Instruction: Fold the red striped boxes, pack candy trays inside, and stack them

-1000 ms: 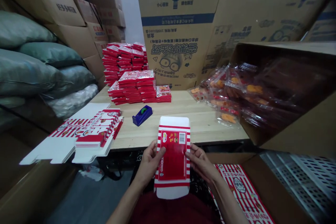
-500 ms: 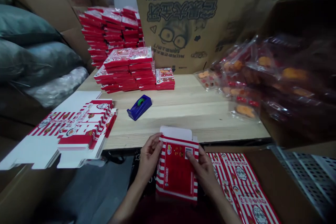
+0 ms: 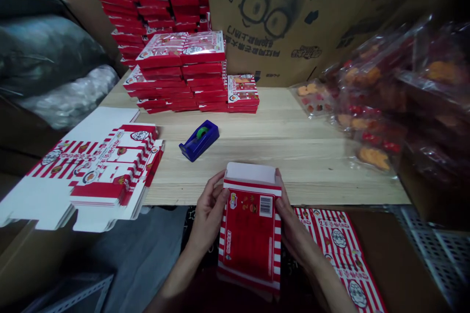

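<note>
A red box (image 3: pixel 251 239) with white-striped edges and a barcode is held upright in front of my body, its white top flap (image 3: pixel 250 172) standing up at the far end. My left hand (image 3: pixel 210 212) grips the box along its left edge, thumb on the printed face. On the opposite edge my right hand (image 3: pixel 290 217) holds it, with its fingers partly hidden behind the cardboard. Beyond the box, on the table, sits a blue tape dispenser (image 3: pixel 200 140) with a green core.
Flat printed box blanks (image 3: pixel 113 161) lie on the table's left side. Stacked red boxes (image 3: pixel 183 73) stand at the back. Clear bags of orange and red pieces (image 3: pixel 370 122) pile up at right. Striped sheets (image 3: pixel 340 249) lie in a carton below the wooden tabletop (image 3: pixel 279 142).
The view has tilted downward and closer. My right thumb has moved from the box's face near the barcode to its right edge, and the top flap shows wider between the side edges.
</note>
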Available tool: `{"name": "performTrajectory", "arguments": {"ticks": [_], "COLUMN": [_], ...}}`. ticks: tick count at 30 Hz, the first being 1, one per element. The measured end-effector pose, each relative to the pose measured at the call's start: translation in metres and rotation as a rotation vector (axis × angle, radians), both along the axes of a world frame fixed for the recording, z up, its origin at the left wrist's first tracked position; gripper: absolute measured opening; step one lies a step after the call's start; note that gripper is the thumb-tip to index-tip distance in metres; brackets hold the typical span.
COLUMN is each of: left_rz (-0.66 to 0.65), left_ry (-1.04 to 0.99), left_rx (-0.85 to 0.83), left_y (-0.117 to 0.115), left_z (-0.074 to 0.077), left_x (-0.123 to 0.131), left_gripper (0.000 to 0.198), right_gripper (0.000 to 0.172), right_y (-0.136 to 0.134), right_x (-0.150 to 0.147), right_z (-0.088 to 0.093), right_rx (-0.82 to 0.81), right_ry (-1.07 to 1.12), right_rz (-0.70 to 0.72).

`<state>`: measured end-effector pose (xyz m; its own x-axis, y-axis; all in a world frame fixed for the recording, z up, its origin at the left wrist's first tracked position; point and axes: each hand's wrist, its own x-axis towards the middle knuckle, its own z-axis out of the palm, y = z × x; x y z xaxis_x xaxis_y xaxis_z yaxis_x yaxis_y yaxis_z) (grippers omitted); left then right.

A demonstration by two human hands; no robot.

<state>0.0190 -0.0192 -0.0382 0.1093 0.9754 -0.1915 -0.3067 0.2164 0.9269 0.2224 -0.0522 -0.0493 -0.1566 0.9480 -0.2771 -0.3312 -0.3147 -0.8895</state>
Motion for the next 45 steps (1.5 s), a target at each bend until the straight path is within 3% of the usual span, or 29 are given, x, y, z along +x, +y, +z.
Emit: {"name": "performTrajectory", "arguments": {"ticks": [4,7,11,14,23,28,32,35,40,45], "left_rz": [0.066,0.064,-0.042,-0.071,-0.115,-0.161,-0.182,-0.197,-0.144,-0.010], "left_ry": [-0.047,-0.034,-0.016,-0.001,0.094,0.233,0.340,0.400,0.443,0.219], "left_rx": [-0.029,0.004,0.055,0.069,0.086,0.091,0.115,0.160,0.206,0.051], "left_y": [-0.005,-0.009,-0.011,-0.012,-0.013,-0.013,-0.008,-0.005,-0.007,-0.012], "left_z": [-0.003,0.000,0.004,0.005,0.003,-0.010,-0.026,-0.032,-0.032,-0.041], "left_x": [0.002,0.003,0.006,0.009,0.009,-0.004,-0.013,-0.015,-0.013,0.004], "left_gripper": [0.052,0.056,0.058,0.058,0.038,0.023,0.025,0.029,0.029,0.024], "right_gripper": [0.081,0.082,0.084,0.083,0.056,0.042,0.039,0.032,0.030,0.027], "right_y": [-0.001,0.003,0.007,0.005,-0.001,0.001,0.003,0.006,0.012,0.013], "right_x": [0.009,0.006,-0.001,0.001,0.026,0.026,0.027,0.028,0.028,0.025], "right_z": [0.007,0.007,-0.002,-0.006,0.003,-0.003,-0.014,-0.024,-0.036,-0.042], "right_rx": [-0.144,-0.086,0.059,0.111,0.168,0.102,0.121,0.164,-0.013,-0.223], "right_ry": [0.177,0.152,0.038,-0.058,-0.300,-0.256,-0.324,-0.374,-0.166,0.116], "right_rz": [-0.001,-0.064,-0.173,-0.184,-0.104,-0.001,0.087,0.029,-0.073,-0.150]}}
